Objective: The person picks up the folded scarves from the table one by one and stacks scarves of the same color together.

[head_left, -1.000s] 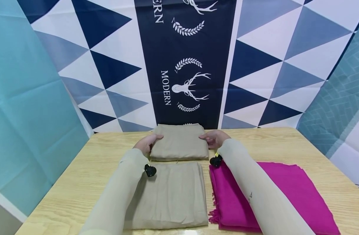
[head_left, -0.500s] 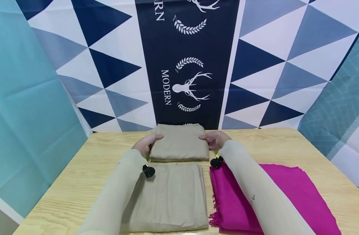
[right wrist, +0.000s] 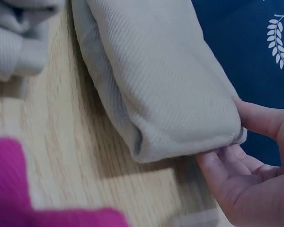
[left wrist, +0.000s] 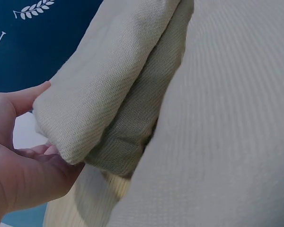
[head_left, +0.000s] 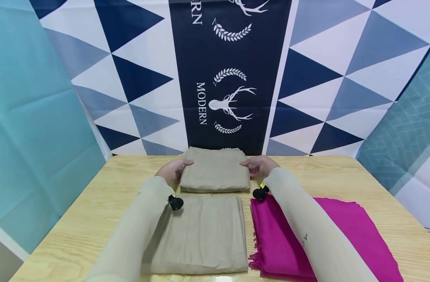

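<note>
A folded beige cloth (head_left: 216, 170) lies at the back of the table, a thick bundle of layers. My left hand (head_left: 170, 171) grips its left edge, thumb on top. In the left wrist view the fingers (left wrist: 49, 163) of that hand curl beneath the cloth's corner. On the opposite edge, my right hand (head_left: 259, 166) pinches the cloth between thumb above and fingers (right wrist: 217, 172) below. Nearer to me, a second folded beige cloth (head_left: 209, 235) lies flat, partly behind the left sleeve. The right forearm passes over a folded magenta fringed cloth (head_left: 355, 231).
The wooden table (head_left: 91, 219) ends at a patterned backdrop (head_left: 229, 70) directly behind the far cloth. A light-blue sheet (head_left: 42, 125) hangs at the left, and another patterned sheet (head_left: 408, 129) at the right. A small black wrist camera (head_left: 175, 202) sits under each cuff.
Both hands stay on the far beige cloth. My left hand has shifted very slightly left at the cloth's edge. The head view has moved a little.
</note>
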`<state>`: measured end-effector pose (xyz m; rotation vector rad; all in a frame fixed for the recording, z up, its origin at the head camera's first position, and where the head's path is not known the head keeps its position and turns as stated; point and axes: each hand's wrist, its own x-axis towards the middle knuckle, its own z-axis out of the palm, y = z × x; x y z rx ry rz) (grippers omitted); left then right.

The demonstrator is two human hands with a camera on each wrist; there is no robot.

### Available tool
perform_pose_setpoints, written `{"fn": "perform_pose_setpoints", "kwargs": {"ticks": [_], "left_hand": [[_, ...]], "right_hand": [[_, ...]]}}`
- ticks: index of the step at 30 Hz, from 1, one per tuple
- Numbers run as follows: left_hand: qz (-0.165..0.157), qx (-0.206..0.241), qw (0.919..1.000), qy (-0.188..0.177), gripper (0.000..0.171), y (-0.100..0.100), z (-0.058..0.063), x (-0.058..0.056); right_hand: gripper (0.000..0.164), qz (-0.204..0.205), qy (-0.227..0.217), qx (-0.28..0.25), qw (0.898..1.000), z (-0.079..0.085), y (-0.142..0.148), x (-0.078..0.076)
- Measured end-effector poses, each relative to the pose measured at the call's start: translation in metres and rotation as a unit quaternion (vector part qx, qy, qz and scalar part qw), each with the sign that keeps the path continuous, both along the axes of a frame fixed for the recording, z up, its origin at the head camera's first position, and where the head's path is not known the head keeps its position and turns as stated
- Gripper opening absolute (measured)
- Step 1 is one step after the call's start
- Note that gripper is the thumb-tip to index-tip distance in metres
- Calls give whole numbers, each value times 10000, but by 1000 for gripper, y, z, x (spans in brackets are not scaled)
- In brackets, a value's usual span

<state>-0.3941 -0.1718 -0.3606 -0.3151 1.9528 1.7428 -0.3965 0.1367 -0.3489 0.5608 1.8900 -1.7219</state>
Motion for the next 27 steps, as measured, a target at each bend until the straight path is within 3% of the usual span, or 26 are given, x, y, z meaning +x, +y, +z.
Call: {"fn": "perform_pose_setpoints", "kwargs": {"ticks": [4, 10, 15, 22, 27], "left_hand": [[20, -57, 9998, 168, 32, 4, 4, 1], [139, -56, 9996, 222, 48, 7, 8, 6], [182, -116, 9995, 240, 49, 6, 10, 12], [206, -145, 9992, 305, 38, 7, 19, 21], [318, 93, 9990, 294, 38, 8, 22, 27]], "right_hand": [[17, -101, 87, -111, 9998, 7, -2, 3], [59, -156, 150, 120, 9997, 16, -4, 9], [69, -229, 89, 137, 9996, 21, -6, 17], [63, -139, 102, -5, 9999, 31, -6, 25], [26, -99, 172, -73, 9998, 33, -6, 29]]}}
